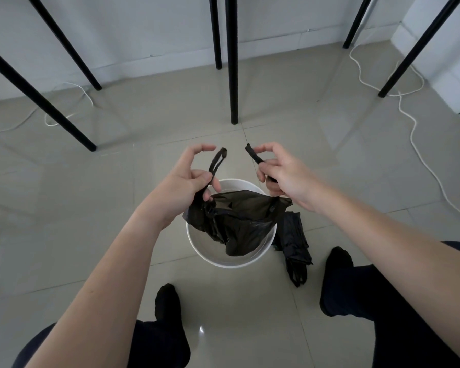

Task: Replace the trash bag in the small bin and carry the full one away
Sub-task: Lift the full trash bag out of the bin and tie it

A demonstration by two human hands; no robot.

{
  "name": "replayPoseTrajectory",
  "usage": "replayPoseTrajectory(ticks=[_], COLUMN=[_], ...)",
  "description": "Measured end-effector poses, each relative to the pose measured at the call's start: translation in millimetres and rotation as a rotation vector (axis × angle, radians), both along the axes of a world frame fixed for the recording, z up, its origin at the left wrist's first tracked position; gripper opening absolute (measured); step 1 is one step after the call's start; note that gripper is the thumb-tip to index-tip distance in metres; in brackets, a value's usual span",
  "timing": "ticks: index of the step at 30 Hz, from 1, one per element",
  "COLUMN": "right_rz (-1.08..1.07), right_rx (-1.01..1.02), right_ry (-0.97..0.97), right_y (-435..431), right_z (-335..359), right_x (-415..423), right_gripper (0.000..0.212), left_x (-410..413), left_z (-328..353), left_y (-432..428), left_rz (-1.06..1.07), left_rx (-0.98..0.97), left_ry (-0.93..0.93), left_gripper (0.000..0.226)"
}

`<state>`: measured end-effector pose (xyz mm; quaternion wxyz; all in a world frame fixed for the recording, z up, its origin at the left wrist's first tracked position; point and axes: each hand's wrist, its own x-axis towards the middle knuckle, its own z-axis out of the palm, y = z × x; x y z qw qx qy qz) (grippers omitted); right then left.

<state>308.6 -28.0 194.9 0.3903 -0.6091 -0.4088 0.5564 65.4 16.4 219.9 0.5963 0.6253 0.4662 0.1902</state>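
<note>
Folded bag (292,243) just beside bin (233,264), table legs (233,62), white cable (412,131) beyond

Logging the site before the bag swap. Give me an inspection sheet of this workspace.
Surface: glossy tiled floor.
Job's things: white bin stands on the floor; black bag hangs into it, handles untied; folded spare bag lies on the floor just right of the bin.
Clutter: nothing seen.
Hands: left hand grips one handle, right hand pinches the other; the handle ends are apart.
Cables: white cable snakes over the floor at right; second cable near the wall at left.
Surroundings: black table legs, white wall, feet in dark socks near the bin.
</note>
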Motion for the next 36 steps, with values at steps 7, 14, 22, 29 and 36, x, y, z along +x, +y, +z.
replayPoseTrajectory(ticks=[7, 14, 22, 29, 36], right_rz=[0.072, 0.048, 0.129, -0.065, -0.007], right_rx=[-0.050, -0.026, 0.027, 0.039, -0.037], right_ry=[-0.146, -0.111, -0.157, 0.137, 0.471], right_y=[-1, -2, -4, 1, 3], right_z=[-7, -10, 6, -6, 3], right_x=[-6, -12, -23, -24, -14], right_gripper=[0.017, 0.017, 0.033, 0.039, 0.036], left_x=[10, 21, 24, 24, 6], left_z=[-1, -14, -17, -15, -9], left_y=[-5, -7, -7, -8, 7], left_rz=[0.019, 0.080, 0.046, 0.013, 0.012], left_rx=[-0.007, 0.050, 0.073, -0.007, -0.043], left_ry=[0.062, 0.026, 0.069, 0.068, 0.142], left_gripper=[0.017, 0.009, 0.010, 0.018, 0.035])
